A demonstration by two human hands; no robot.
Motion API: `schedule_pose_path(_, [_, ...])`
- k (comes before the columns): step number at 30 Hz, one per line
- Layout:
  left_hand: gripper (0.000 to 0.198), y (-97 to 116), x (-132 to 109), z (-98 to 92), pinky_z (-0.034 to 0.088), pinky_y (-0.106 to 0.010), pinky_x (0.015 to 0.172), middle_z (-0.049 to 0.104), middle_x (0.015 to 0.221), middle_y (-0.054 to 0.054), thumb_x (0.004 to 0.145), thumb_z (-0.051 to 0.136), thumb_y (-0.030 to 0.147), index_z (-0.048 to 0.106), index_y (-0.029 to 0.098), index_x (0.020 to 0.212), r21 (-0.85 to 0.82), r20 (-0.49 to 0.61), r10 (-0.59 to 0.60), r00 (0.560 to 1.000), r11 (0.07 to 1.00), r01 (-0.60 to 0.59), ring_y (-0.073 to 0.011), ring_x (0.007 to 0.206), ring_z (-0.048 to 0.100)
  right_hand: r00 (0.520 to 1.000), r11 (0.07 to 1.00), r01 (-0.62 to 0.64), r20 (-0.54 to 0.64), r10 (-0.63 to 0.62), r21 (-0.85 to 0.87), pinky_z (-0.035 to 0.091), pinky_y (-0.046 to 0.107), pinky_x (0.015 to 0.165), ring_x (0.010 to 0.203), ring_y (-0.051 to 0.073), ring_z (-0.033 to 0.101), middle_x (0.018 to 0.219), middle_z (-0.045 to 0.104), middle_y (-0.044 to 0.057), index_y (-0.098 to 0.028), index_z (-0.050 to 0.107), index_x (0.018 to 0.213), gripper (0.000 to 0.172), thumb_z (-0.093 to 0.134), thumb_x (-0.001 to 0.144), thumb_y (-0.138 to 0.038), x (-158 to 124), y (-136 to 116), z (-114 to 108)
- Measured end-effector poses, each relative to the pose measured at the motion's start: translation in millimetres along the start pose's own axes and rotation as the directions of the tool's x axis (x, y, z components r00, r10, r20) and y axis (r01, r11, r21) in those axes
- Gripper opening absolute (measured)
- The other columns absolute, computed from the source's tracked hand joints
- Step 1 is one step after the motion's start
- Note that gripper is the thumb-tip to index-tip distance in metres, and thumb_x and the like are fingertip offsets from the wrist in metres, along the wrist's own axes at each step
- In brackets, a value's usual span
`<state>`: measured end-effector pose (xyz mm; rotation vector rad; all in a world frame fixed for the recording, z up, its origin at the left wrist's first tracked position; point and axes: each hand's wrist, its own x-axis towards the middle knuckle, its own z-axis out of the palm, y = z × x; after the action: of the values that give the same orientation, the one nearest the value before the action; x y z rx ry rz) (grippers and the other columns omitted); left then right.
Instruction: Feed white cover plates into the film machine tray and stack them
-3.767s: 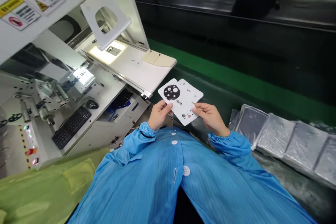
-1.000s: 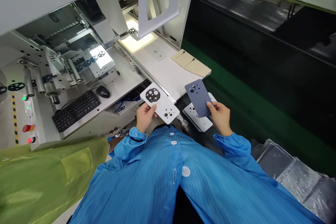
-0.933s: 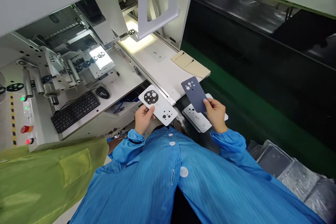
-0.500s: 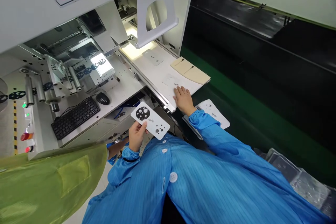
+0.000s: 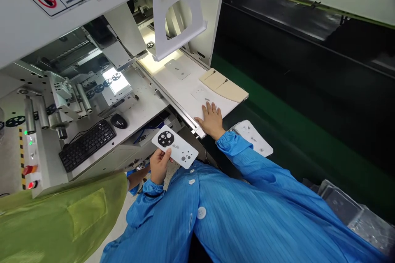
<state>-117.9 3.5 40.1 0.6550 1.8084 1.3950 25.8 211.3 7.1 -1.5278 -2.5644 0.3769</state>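
Observation:
My left hand point(image 5: 159, 163) pinches a white card point(image 5: 174, 146) with a black perforated disc and small dots, held above my lap. My right hand point(image 5: 210, 118) lies flat with fingers spread on the white conveyor belt point(image 5: 185, 90), its fingertips on a pale phone back cover point(image 5: 202, 94) that lies face down on the belt. A second cover point(image 5: 177, 68) lies further up the belt under the lit opening. A small stack of white cards point(image 5: 254, 136) rests to the right of my right sleeve.
A beige pad point(image 5: 224, 85) sits at the belt's right edge. A keyboard point(image 5: 87, 144) and mouse point(image 5: 119, 121) lie on the machine shelf at left. A green-sleeved person point(image 5: 58, 218) stands at lower left. Bagged trays point(image 5: 345, 205) lie at lower right.
My right hand carried the dark cover from above the card stack to the belt, laid it face down and now rests flat on it. My left hand lowered slightly with its card.

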Motion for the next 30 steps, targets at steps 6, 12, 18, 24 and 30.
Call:
schedule_pose_path(6, [0.032, 4, 2, 4.6, 0.031, -0.020, 0.039, 0.055, 0.047, 0.003, 0.071, 0.067, 0.046, 0.060, 0.015, 0.072, -0.003, 0.004, -0.002, 1.000, 1.000, 0.002, -0.0071, 0.039, 0.043, 1.000, 1.000, -0.020, 0.010, 0.020, -0.004, 0.016, 0.054, 0.109, 0.138, 0.037, 0.018, 0.150, 0.024, 0.017, -0.005, 0.035, 0.140, 0.078, 0.018, 0.089, -0.062, 7, 1, 0])
schedule_pose_path(12, [0.034, 5, 4, 6.0, 0.031, -0.020, 0.039, 0.054, 0.046, 0.004, 0.069, 0.068, 0.047, 0.059, 0.015, 0.068, -0.014, -0.009, -0.004, 1.000, 1.000, 0.004, -0.0064, 0.038, 0.041, 1.000, 1.000, -0.019, -0.003, 0.019, 0.002, 0.015, 0.054, 0.109, 0.138, 0.037, 0.018, 0.150, 0.025, 0.017, -0.006, 0.035, 0.140, 0.079, 0.018, 0.088, -0.063, 9, 2, 2])
schedule_pose_path(18, [0.035, 5, 3, 6.0, 0.031, -0.020, 0.038, 0.054, 0.045, 0.004, 0.067, 0.069, 0.049, 0.060, 0.015, 0.070, -0.028, -0.002, -0.013, 1.000, 1.000, 0.013, -0.0063, 0.038, 0.041, 1.000, 1.000, -0.013, -0.001, 0.013, -0.006, 0.015, 0.053, 0.110, 0.138, 0.037, 0.018, 0.150, 0.025, 0.017, -0.006, 0.035, 0.140, 0.078, 0.020, 0.088, -0.063, 11, 6, 2])
schedule_pose_path(24, [0.036, 3, 4, 5.0, 0.032, -0.021, 0.039, 0.055, 0.046, 0.003, 0.067, 0.069, 0.050, 0.061, 0.015, 0.071, -0.032, -0.006, -0.022, 1.000, 0.999, 0.022, -0.0077, 0.039, 0.043, 1.000, 1.000, -0.008, 0.007, 0.008, -0.003, 0.014, 0.054, 0.110, 0.138, 0.037, 0.017, 0.150, 0.023, 0.018, -0.005, 0.034, 0.140, 0.078, 0.022, 0.088, -0.062, 12, 8, 1])
schedule_pose_path(30, [0.037, 2, 4, 4.1, 0.031, -0.020, 0.038, 0.054, 0.046, 0.003, 0.067, 0.069, 0.050, 0.061, 0.015, 0.071, -0.028, -0.003, -0.025, 1.000, 0.999, 0.025, -0.0071, 0.037, 0.042, 1.000, 0.999, 0.025, -0.012, -0.025, 0.021, 0.015, 0.054, 0.110, 0.138, 0.036, 0.017, 0.150, 0.024, 0.017, -0.006, 0.035, 0.140, 0.075, 0.024, 0.089, -0.061, 15, 10, 3])
